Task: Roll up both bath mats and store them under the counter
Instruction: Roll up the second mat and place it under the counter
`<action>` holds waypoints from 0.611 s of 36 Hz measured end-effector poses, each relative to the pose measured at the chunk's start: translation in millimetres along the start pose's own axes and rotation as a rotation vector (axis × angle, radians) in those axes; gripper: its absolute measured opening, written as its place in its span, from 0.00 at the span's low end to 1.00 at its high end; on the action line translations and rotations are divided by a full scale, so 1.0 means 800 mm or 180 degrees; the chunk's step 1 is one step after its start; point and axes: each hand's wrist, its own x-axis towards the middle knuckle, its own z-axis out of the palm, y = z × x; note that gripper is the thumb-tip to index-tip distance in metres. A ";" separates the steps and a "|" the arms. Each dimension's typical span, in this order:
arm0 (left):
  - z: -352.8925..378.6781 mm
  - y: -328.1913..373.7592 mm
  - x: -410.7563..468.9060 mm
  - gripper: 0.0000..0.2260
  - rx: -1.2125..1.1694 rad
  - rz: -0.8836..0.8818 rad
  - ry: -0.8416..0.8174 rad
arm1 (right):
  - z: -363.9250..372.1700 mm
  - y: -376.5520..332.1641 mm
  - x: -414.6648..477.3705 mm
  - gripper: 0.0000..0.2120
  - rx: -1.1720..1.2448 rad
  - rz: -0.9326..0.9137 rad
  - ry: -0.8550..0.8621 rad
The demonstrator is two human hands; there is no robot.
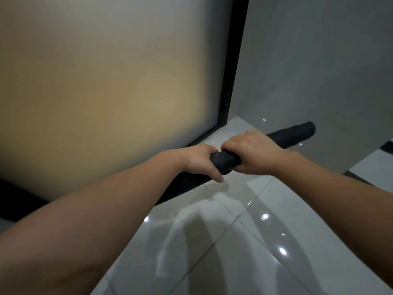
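A dark grey bath mat (297, 134), rolled into a long tight tube, lies along the foot of a frosted glass door. My left hand (198, 161) and my right hand (253, 151) sit side by side on the roll, fingers curled over it. The right end of the roll sticks out past my right hand toward the grey wall. The left part is hidden behind my left hand and forearm. No second mat or counter can be made out.
A frosted glass door (110, 86) with a black frame (234, 71) fills the left and centre. A grey wall (319, 60) stands to the right. Glossy white floor tiles (244, 231) spread below. A dark patch (388, 146) shows at the right edge.
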 end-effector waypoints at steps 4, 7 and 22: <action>0.003 -0.002 -0.001 0.24 0.0154 -0.0061 0.0237 | 0.001 -0.005 0.007 0.15 0.0039 0.0134 -0.0164; 0.012 0.003 -0.001 0.24 0.0767 0.0035 0.0610 | -0.008 -0.005 0.016 0.20 0.0356 0.0466 -0.0810; 0.000 0.047 -0.006 0.23 0.0895 0.0590 0.1540 | -0.015 0.044 -0.012 0.15 0.0590 0.1290 -0.0547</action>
